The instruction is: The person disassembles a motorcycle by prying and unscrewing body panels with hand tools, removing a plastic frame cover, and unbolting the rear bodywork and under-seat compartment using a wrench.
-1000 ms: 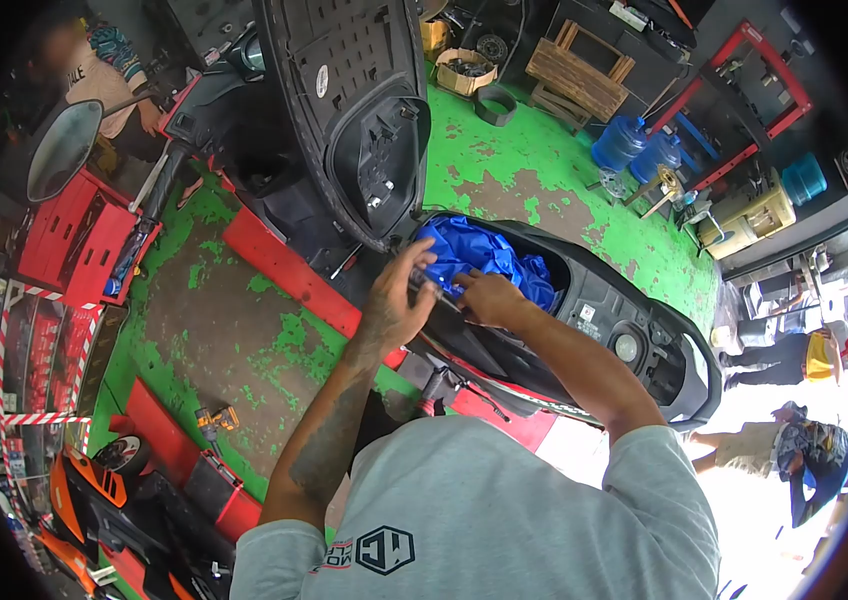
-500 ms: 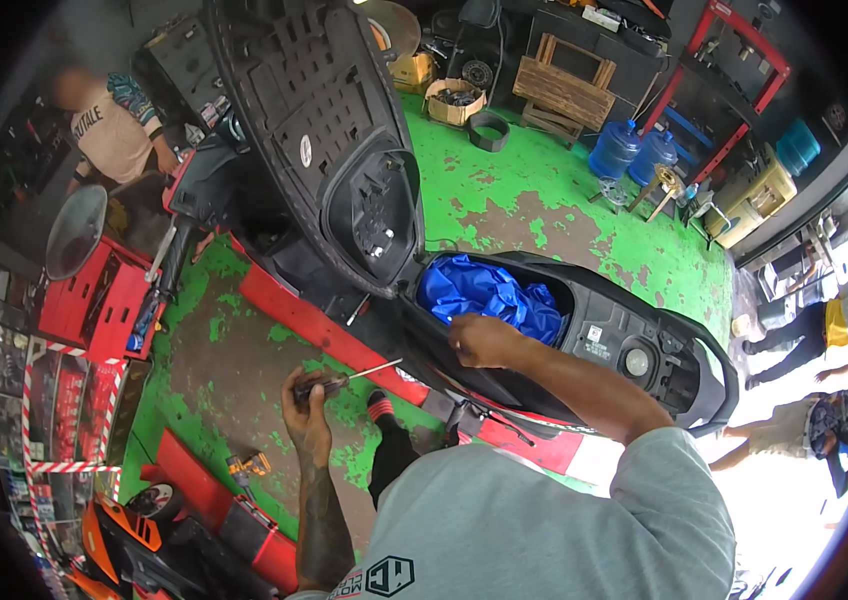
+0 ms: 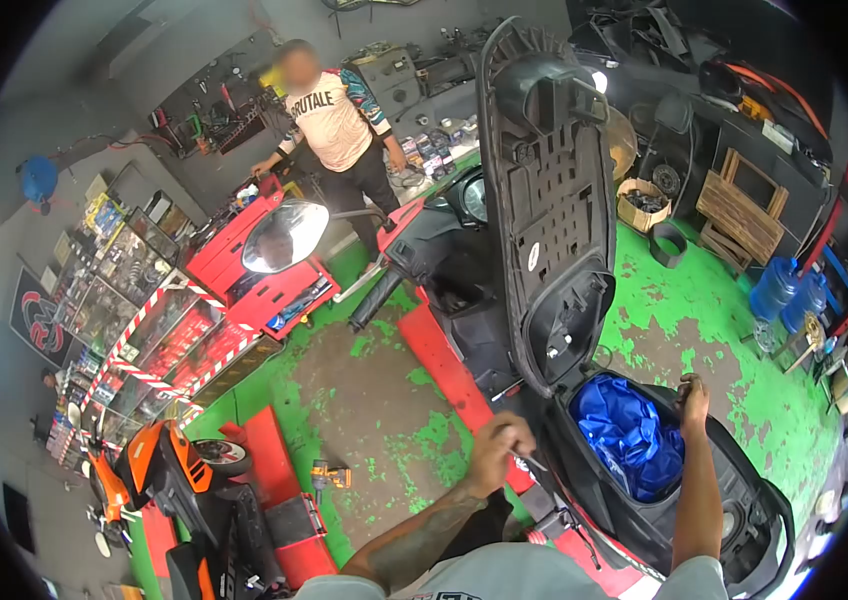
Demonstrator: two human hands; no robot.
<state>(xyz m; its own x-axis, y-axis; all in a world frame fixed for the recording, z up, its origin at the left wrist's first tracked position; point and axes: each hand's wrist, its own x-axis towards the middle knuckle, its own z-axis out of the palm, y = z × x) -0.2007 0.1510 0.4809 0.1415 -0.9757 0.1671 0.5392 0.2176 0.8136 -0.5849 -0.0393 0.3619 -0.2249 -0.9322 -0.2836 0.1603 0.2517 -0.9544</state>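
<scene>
My left hand (image 3: 500,452) is closed around a screwdriver, its thin metal shaft (image 3: 536,464) pointing down toward the near side of a scooter. The handle is mostly hidden by my fingers. Over the far rim of the underseat compartment (image 3: 566,425) is my right hand (image 3: 692,402), fingers curled together; whatever they may hold does not show. Crumpled blue plastic-like material (image 3: 629,435) fills the compartment, to the left of my right hand. The black seat (image 3: 559,210) is raised upright, with its underside toward me.
A person (image 3: 339,130) stands beyond the scooter beside a red tool cabinet (image 3: 244,240). A yellow power drill (image 3: 331,475) is on the floor to the left, near an orange motorcycle (image 3: 159,465). Water jugs (image 3: 776,285) and a wooden frame (image 3: 741,215) stand to the right.
The view has swung left and up, bringing more of the shop in. My right hand has moved from the compartment's near edge to its far side. My left hand still holds the screwdriver, now closer to the scooter.
</scene>
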